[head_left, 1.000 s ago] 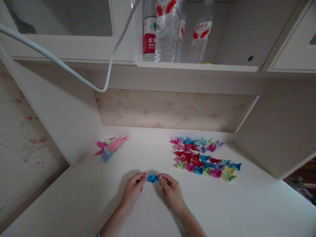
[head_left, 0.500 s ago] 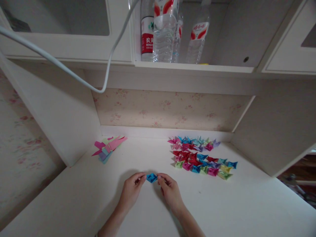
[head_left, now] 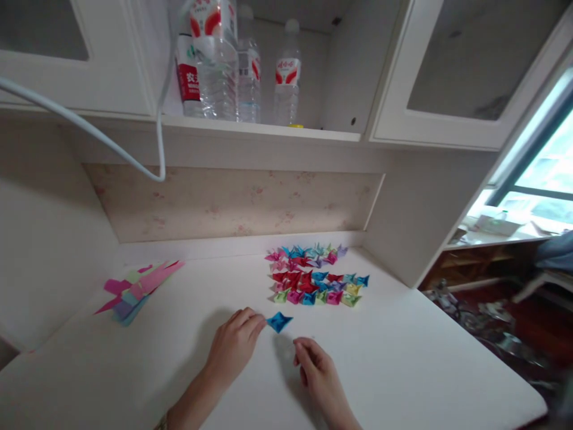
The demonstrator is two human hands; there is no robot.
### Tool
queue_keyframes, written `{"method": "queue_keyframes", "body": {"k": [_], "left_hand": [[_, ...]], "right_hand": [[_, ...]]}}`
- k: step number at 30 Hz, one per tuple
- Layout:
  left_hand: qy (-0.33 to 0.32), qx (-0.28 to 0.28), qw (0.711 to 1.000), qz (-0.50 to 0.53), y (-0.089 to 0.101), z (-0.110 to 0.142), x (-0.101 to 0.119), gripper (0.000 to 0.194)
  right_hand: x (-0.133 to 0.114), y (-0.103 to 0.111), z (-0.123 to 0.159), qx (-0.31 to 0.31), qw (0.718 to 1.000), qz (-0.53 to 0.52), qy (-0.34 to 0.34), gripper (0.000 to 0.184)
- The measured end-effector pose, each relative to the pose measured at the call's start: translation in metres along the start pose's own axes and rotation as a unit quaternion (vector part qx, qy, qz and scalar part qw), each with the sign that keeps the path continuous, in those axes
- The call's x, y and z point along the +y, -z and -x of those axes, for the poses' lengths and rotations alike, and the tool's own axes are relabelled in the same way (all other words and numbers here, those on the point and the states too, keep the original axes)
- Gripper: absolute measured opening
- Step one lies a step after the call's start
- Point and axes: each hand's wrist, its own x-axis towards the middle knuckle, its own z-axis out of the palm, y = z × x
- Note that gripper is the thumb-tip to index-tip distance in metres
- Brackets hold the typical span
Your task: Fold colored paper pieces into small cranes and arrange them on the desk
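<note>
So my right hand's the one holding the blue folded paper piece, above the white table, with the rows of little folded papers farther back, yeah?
Not quite: the head view shows the left hand holding the blue folded paper piece. The rest is right: it is above the white table, with the rows of little folded papers farther back.

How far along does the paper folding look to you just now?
The folded pieces in rows look finished. The left hand holds a blue folded piece, perhaps nearly done; the right hand is apart from it. The loose paper pile seems left to fold.
</note>
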Motion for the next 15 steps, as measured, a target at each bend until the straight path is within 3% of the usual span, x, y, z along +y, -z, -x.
{"method": "queue_keyframes", "body": {"k": [3, 5, 10, 15], "left_hand": [[-0.01, -0.015, 0.999, 0.046, -0.021, -0.036, 0.038, 0.027], [-0.022, -0.034, 0.997, 0.061, -0.039, -0.061, 0.067, 0.027], [-0.033, -0.087, 0.995, 0.045, -0.088, -0.125, 0.135, 0.031], [-0.015, -0.129, 0.991, 0.021, -0.137, -0.17, 0.176, 0.033]], "right_hand": [[0.013, 0.029, 0.022, 0.01, 0.998, 0.066, 0.005, 0.041], [0.02, 0.037, 0.03, -0.008, 0.993, 0.118, 0.024, 0.041], [0.026, 0.028, 0.024, -0.043, 0.97, 0.226, 0.078, 0.034], [0.041, 0.021, 0.01, -0.039, 0.953, 0.286, 0.092, 0.024]]}}
